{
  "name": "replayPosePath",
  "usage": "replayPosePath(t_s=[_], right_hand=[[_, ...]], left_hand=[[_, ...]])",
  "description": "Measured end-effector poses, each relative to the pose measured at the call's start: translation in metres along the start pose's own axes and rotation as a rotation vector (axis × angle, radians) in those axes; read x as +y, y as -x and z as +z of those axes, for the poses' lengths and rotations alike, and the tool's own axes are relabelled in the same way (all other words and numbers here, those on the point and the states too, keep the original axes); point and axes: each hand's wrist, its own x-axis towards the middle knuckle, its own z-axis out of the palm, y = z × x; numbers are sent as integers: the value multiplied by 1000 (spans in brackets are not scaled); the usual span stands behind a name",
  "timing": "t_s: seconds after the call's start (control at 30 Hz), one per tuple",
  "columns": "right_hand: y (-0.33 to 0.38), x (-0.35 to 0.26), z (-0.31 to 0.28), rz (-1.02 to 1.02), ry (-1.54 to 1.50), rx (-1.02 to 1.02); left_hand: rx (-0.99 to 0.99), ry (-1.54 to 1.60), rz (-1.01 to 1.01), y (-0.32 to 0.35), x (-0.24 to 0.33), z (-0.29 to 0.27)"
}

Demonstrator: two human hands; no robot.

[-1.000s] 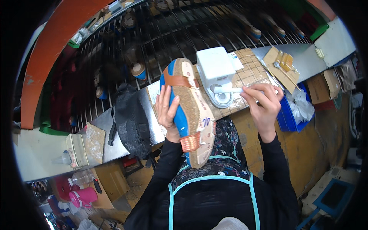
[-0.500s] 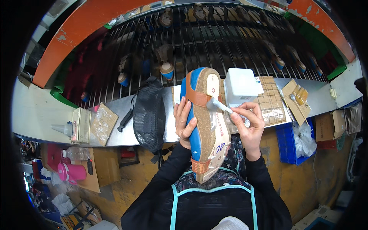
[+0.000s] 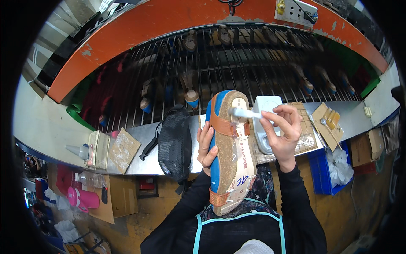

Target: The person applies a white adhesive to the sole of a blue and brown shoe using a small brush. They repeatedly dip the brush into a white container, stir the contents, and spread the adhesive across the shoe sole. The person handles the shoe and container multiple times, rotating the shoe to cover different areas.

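Observation:
My left hand [image 3: 207, 147] grips the blue side of a shoe [image 3: 226, 165], its fingers wrapped round the edge. The shoe stands tilted upright in front of my chest. Its cork-brown rim and pale underside face up, with brown straps folded over the edges. Between the thumb and fingers of my right hand [image 3: 286, 130] is a small white brush [image 3: 249, 114]. The brush tip meets the pale underside near its upper end, just above the upper strap. Behind that hand stands a white plastic container [image 3: 268, 102], partly hidden.
A black mesh bag [image 3: 174, 146] lies on the metal ledge left of the shoe. Beyond it, several shoe pieces rest on a rack of metal rollers [image 3: 249, 84]. Cardboard with yellowish blocks [image 3: 333, 119] lies at right, above a blue crate [image 3: 321, 171] of plastic bags.
The brush has gone from beside the upper strap to above it, with my right hand turned along. My view has tilted upward, so the scene sits lower in it.

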Motion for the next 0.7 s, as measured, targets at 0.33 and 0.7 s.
replayPosePath(t_s=[0.33, 0.7], right_hand=[[-17, 3, -20, 21, -152, -159], [-11, 5, -37, -85, -118, -287]], left_hand=[[-28, 90, 43, -10, 4, -1], [-236, 89, 27, -7, -13, -12]])
